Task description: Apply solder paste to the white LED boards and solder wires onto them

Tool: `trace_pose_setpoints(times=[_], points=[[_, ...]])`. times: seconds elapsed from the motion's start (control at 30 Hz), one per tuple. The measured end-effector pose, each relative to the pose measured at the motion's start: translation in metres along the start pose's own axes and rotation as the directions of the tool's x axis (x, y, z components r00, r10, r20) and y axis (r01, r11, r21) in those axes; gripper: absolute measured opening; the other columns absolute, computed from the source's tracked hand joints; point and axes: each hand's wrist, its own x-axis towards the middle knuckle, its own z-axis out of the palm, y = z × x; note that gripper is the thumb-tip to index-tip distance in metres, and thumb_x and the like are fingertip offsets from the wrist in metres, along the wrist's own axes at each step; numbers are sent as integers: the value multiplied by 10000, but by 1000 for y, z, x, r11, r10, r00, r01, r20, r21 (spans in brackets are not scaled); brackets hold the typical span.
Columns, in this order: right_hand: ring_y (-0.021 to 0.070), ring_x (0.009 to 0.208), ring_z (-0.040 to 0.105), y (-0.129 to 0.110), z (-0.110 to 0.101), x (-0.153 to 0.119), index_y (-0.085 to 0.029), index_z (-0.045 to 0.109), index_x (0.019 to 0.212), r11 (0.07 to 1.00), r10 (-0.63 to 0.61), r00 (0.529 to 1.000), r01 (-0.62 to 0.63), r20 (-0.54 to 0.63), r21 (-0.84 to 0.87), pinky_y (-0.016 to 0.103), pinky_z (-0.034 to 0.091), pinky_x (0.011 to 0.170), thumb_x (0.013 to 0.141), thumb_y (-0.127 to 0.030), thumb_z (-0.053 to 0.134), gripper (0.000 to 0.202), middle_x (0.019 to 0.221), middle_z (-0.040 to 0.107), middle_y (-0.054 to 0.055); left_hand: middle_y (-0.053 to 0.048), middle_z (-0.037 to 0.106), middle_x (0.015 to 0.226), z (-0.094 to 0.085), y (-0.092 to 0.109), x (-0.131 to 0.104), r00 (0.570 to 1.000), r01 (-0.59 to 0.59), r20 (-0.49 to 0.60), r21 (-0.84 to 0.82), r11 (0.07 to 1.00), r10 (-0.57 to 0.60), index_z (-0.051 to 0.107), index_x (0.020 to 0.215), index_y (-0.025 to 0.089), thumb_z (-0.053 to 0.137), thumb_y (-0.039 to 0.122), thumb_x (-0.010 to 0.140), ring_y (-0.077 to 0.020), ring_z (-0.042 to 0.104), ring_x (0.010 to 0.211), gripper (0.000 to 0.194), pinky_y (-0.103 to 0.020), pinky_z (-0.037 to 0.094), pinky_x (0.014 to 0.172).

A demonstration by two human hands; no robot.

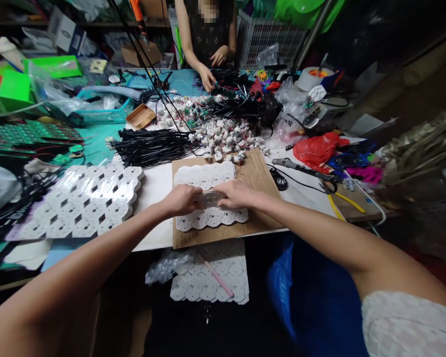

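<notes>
White scalloped boards point(208, 173) with small dark holes lie on a brown cardboard sheet point(262, 181) in front of me. My left hand point(184, 199) is closed at the left of their middle, fingers bent on a greyish piece point(210, 199). From the right, my right hand point(235, 194) pinches the other end of that piece between thumb and fingers. The piece is small and partly hidden by my fingers. More white boards point(208, 277) rest below the table edge, with a pink stick point(218, 277) across them.
White boards with diamond gaps point(85, 198) lie at left. Beyond the cardboard are black cables point(152, 145) and white parts point(226, 136). A soldering iron point(301, 167) and yellow-handled pliers point(345, 202) lie right. Across the table, a person's hands point(208, 77) handle dark parts.
</notes>
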Motion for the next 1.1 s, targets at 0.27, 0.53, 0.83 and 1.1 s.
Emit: trace_pose_setpoints(times=[0.27, 0.53, 0.83, 1.1], points=[[222, 919, 663, -10, -5, -11, -224, 689, 1102, 998, -8, 998, 4, -64, -60, 263, 315, 632, 872, -354, 659, 266, 1049, 759, 49, -67, 728, 861, -5, 10, -12, 999, 32, -33, 60, 998, -30, 657, 913, 203, 647, 353, 825, -234, 677, 794, 174, -278, 403, 642], [202, 794, 627, -24, -7, -38, -186, 684, 1026, 961, -120, 938, 28, -325, -275, 304, 286, 620, 941, -165, 516, 190, 925, 742, 75, -89, 682, 973, -10, 34, -42, 973, 65, -230, 193, 979, -19, 606, 976, 189, 504, 240, 945, -218, 657, 776, 118, -277, 405, 577], [178, 826, 633, -46, 96, -75, -157, 662, 915, 949, -210, 770, 14, -602, -314, 312, 343, 712, 1003, -105, 439, 245, 937, 730, 93, -115, 643, 1066, 71, 68, -76, 983, 40, -181, 207, 978, -2, 569, 998, 171, 403, 53, 945, -230, 665, 893, 210, -311, 526, 681], [184, 784, 623, -41, 63, -67, -193, 680, 959, 997, -78, 974, 78, -214, -10, 282, 307, 605, 889, -215, 646, 81, 927, 720, 52, -27, 649, 785, 46, 43, -60, 1000, 0, -1, -69, 998, 0, 639, 868, 179, 594, 213, 850, -155, 592, 639, 60, -263, 397, 603]])
